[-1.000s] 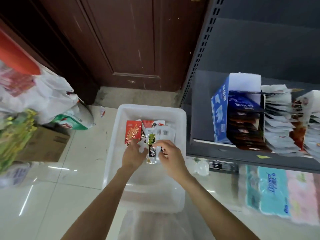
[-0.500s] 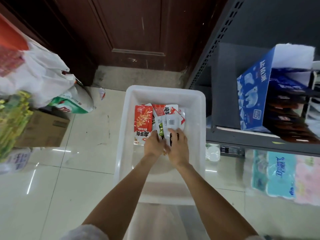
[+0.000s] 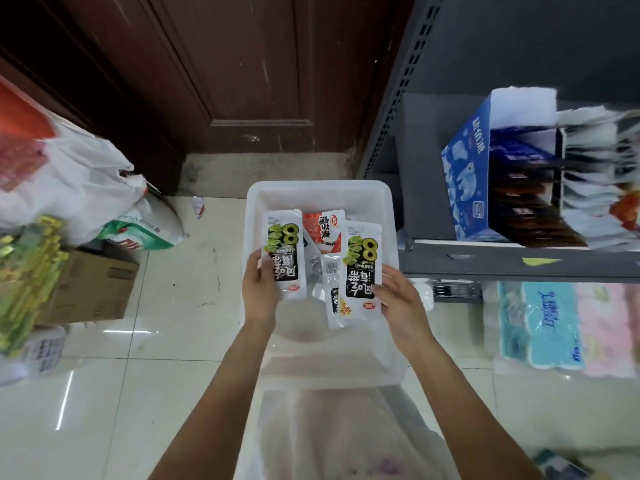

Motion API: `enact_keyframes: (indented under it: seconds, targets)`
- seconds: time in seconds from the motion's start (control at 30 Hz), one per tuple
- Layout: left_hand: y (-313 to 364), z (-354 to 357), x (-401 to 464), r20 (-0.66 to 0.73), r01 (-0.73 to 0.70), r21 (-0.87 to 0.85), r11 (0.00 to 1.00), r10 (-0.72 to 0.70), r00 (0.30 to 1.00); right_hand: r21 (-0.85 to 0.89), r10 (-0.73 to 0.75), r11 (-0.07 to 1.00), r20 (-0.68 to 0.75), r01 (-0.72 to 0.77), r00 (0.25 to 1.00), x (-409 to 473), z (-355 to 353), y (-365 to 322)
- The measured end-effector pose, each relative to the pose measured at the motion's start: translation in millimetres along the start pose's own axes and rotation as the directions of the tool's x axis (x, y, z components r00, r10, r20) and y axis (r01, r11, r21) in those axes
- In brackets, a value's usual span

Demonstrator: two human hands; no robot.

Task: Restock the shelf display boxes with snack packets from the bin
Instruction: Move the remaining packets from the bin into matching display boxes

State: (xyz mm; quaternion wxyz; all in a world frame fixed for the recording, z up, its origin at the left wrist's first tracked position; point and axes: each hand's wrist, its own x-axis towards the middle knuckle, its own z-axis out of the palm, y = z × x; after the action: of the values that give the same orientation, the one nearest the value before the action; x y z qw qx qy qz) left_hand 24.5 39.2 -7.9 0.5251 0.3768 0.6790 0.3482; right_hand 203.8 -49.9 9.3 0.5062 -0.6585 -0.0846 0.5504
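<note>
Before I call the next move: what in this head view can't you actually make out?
- Packets under the right hand: its green-and-black packet covers most of the barcode packet, so its kind is unclear.
- Red packet in the bin: lower half covered by held packets.
- White packets right of the blue display box: motion-blurred and cut by the right edge.
- Left hand fingers: behind its packet.

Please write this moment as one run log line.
left hand: holds green-black packet | right hand: holds matching packet | both above white bin
</note>
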Motion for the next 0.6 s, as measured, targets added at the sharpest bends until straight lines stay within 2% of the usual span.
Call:
enact_keyframes:
  seconds: [0.03, 0.1, 0.27, 0.33, 0.43, 0.53, 0.6]
  targets:
    - [9, -1, -5, 0.022, 0.045, -0.115, 0.992, -0.042, 0.999, 0.03, -0.001, 1.0, 0.022, 0.0, 1.0, -8, -4, -7]
    - [25, -2, -16, 0.107, 0.091, -0.229, 0.969, -0.068, 0.992, 0.047, -0.034, 0.998, 0.044, 0.032, 0.998, -22, -11, -21]
    - [64, 7, -45, 0.333, 0.174, -0.314, 0.934, -0.063, 0.941, -0.013, -0.237, 0.971, -0.002, 0.237, 0.971, -54, -30, -59]
    - [77, 16, -56, 0.396, 0.13, -0.279, 0.951, -0.009, 0.918, -0.026, -0.327, 0.945, -0.063, 0.326, 0.943, -66, -40, -75]
    - [96, 34, -72, 0.471, -0.009, -0.192, 0.981, 0.1, 0.877, -0.005, -0.435, 0.898, -0.155, 0.44, 0.887, -78, -64, -99]
    - [117, 58, -89, 0.479, -0.148, -0.111, 0.983, 0.183, 0.859, 0.02, -0.484, 0.868, -0.184, 0.496, 0.855, -86, -98, -119]
    - [128, 75, -99, 0.476, -0.174, -0.09, 0.981, 0.196, 0.857, -0.028, -0.514, 0.855, -0.18, 0.518, 0.839, -90, -124, -130]
